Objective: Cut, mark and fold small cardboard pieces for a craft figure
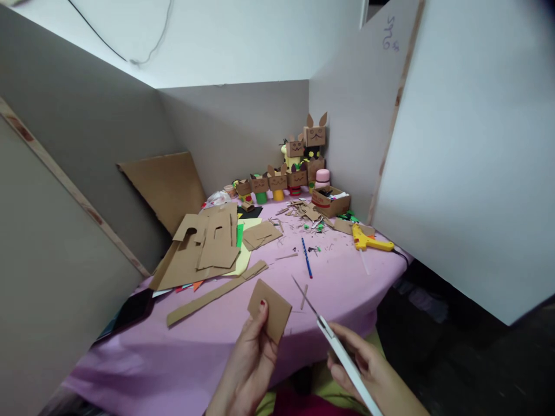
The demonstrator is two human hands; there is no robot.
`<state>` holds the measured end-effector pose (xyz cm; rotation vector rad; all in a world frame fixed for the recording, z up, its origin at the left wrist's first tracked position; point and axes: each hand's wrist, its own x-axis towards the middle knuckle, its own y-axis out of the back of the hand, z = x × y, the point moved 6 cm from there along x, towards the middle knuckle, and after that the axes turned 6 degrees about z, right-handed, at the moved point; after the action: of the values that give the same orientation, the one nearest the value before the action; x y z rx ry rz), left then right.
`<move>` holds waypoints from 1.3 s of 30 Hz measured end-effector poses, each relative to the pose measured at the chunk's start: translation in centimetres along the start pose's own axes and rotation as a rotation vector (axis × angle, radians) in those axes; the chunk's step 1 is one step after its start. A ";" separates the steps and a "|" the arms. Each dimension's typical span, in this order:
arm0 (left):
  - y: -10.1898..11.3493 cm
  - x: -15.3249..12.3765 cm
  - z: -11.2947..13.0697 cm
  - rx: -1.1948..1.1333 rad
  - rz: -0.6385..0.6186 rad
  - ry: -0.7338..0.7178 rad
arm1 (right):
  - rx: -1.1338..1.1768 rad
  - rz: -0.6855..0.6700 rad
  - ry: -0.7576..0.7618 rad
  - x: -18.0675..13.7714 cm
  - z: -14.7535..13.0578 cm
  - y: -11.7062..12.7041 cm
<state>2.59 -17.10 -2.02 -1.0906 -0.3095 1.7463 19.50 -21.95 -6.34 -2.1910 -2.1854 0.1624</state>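
Note:
Upright in my left hand (254, 352) is a small square piece of cardboard (271, 312), with the thumb across its front face. My right hand (362, 364) grips a white box cutter (347, 355), its thin blade out and pointing up and to the left. The blade is apart from the cardboard, just to its right. Beyond the blade tip, a blue pencil (307, 258) lies on the pink tablecloth (277, 268). A narrow cardboard sliver (304, 297) lies near the blade.
Cut cardboard sheets (212, 242) and a long strip (208, 300) lie on the left, by a dark phone (132, 312). A yellow glue gun (370, 240) rests near the right edge. Cardboard animal figures (277, 180) and a small box (332, 203) stand behind. Partitions (234, 124) enclose the table.

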 end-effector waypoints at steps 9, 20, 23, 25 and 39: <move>0.3 0.2 -0.5 0.016 -0.025 -0.031 | 0.118 0.084 0.074 1.1 0.4 -0.4; -0.2 -0.9 -1.2 0.192 -0.247 -0.091 | -0.053 0.020 0.125 1.3 -3.1 -1.7; -0.2 -0.9 -0.7 0.211 -0.234 -0.135 | -0.197 0.014 0.105 0.6 -2.8 -0.8; -0.2 -1.0 -0.5 0.220 -0.233 -0.154 | -0.271 0.004 0.090 0.2 -2.9 0.0; -0.2 -0.4 -1.5 0.031 -0.046 0.165 | 0.090 0.137 0.022 1.2 -3.5 0.3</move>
<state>3.96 -17.77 -2.52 -1.1878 -0.2034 1.6038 20.21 -20.65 -2.92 -2.2815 -1.9761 0.2356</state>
